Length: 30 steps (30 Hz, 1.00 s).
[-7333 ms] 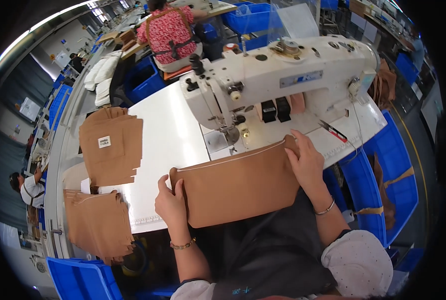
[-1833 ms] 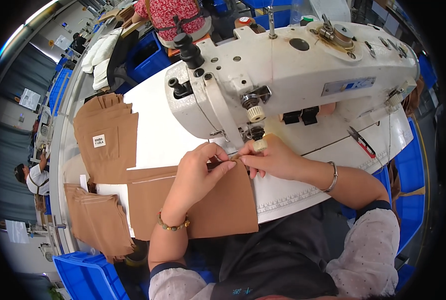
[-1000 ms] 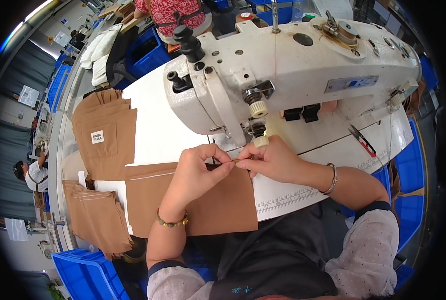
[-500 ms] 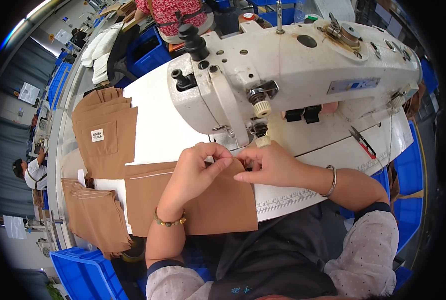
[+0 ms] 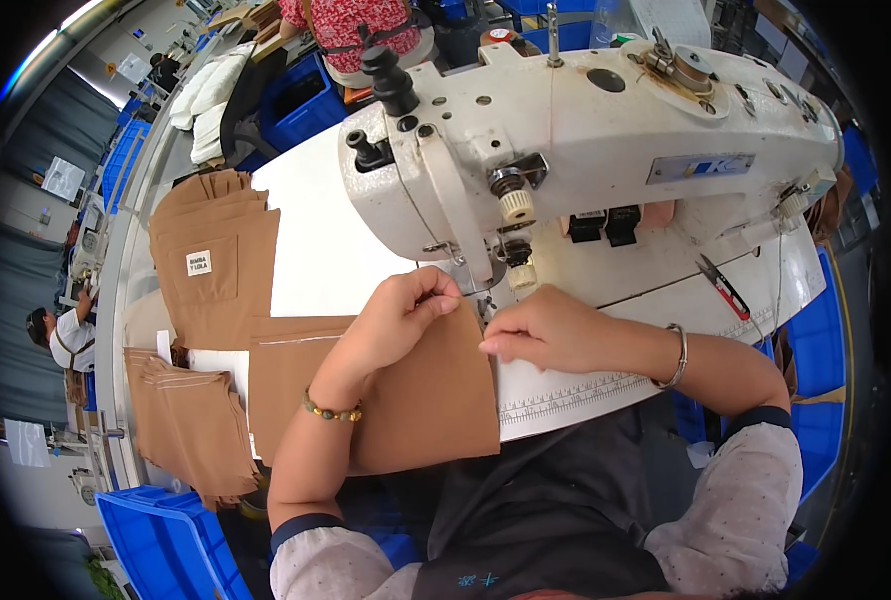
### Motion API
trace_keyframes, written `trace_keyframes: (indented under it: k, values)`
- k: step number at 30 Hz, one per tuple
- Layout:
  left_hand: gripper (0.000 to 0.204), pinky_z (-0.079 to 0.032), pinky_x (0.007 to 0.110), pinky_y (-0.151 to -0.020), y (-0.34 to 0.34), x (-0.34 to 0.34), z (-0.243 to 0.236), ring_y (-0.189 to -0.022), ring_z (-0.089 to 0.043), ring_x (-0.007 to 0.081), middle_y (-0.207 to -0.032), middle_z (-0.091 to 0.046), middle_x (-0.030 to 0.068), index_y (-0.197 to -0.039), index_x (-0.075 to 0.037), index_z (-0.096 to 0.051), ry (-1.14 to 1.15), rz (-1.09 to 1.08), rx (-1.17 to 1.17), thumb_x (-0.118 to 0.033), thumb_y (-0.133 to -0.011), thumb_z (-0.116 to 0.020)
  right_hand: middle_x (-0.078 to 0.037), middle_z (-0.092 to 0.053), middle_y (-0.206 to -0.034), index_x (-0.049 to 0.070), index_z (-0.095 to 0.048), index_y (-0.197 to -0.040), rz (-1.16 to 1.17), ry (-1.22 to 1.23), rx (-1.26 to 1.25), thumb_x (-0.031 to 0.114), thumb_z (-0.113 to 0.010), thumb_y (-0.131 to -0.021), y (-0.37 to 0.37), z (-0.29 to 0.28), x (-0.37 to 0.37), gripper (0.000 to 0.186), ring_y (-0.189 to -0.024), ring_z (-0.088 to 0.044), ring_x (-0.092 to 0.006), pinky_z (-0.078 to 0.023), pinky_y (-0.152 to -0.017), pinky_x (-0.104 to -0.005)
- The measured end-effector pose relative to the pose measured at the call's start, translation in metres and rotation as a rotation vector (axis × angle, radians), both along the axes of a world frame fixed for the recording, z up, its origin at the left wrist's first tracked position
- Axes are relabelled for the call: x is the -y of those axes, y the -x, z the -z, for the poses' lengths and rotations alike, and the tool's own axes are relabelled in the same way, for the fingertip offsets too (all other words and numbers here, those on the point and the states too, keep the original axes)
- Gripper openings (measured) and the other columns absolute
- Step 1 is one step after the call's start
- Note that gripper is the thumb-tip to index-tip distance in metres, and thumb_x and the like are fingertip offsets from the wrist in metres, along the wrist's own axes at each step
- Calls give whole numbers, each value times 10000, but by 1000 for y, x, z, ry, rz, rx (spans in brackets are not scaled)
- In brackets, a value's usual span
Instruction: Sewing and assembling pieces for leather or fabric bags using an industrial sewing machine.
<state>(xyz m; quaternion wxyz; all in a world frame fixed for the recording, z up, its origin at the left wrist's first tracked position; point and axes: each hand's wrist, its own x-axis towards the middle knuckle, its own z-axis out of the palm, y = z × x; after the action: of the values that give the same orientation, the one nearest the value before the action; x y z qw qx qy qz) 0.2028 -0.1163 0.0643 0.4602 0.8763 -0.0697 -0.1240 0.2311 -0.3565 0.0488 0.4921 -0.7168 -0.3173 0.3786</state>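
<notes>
A brown fabric piece (image 5: 406, 405) lies flat on the white sewing table, its right edge under the needle of the white sewing machine (image 5: 576, 140). My left hand (image 5: 401, 320) rests curled on the fabric's top edge, fingertips pinched right beside the presser foot (image 5: 486, 300). My right hand (image 5: 546, 335) lies just right of the needle with its fingers pressed together against the fabric's edge. Whether either hand pinches a thread is too small to tell.
A stack of brown pieces with a white label (image 5: 216, 265) lies at the table's left. More brown pieces (image 5: 191, 420) hang off the near left edge. Red-handled snips (image 5: 726, 290) lie at right. Blue bins (image 5: 161, 535) stand around. Another person (image 5: 351, 30) sits beyond the machine.
Seven seconds ago both hands held the fabric spread in front of the machine. Since then they have come together at the needle; over the last second they barely shifted.
</notes>
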Motion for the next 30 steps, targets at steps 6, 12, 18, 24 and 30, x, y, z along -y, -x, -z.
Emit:
trace_keyframes:
  k: [6, 12, 18, 24, 30]
  values:
    - [69, -446, 239, -696, -15, -6, 13, -752, -472, 53, -798, -583, -44, -978, -4, -669, 159, 74, -92, -71, -979, -652, -26, -637, -836, 92, -621, -831, 62, -125, 1802, 164, -642, -777, -16, 12, 3, 92, -602, -567, -136, -436, -497, -264]
    - [73, -457, 253, -681, -18, 6, 12, -731, -489, 66, -776, -610, -7, -975, -4, -690, 166, 47, -45, -67, -976, -653, -39, -652, -875, 80, -637, -803, -7, -319, 1869, 159, -630, -750, -10, 26, -6, 96, -588, -514, -111, -391, -496, -247]
    - [90, -525, 417, -691, -4, 28, 10, -769, -675, 345, -846, -698, 157, -914, -58, -701, -367, -32, 336, -51, -826, -718, -69, -675, -887, 45, -675, -843, -25, -265, 1839, 157, -634, -776, -11, 39, -6, 137, -602, -570, -119, -427, -492, -249]
    - [120, -538, 395, -660, 8, 33, 20, -749, -692, 320, -792, -700, 140, -965, -44, -687, -364, -135, 450, -70, -850, -708, -108, -711, -950, 18, -687, -894, -51, -203, 1640, 132, -648, -793, -8, 39, -6, 157, -609, -659, -150, -517, -485, -277]
    - [150, -551, 339, -669, 2, 26, 24, -698, -702, 237, -801, -722, 98, -937, 15, -679, -122, -226, 343, -43, -823, -758, -147, -721, -980, 12, -678, -884, -51, -213, 1633, 127, -646, -799, -10, 37, -4, 147, -609, -665, -150, -521, -482, -275]
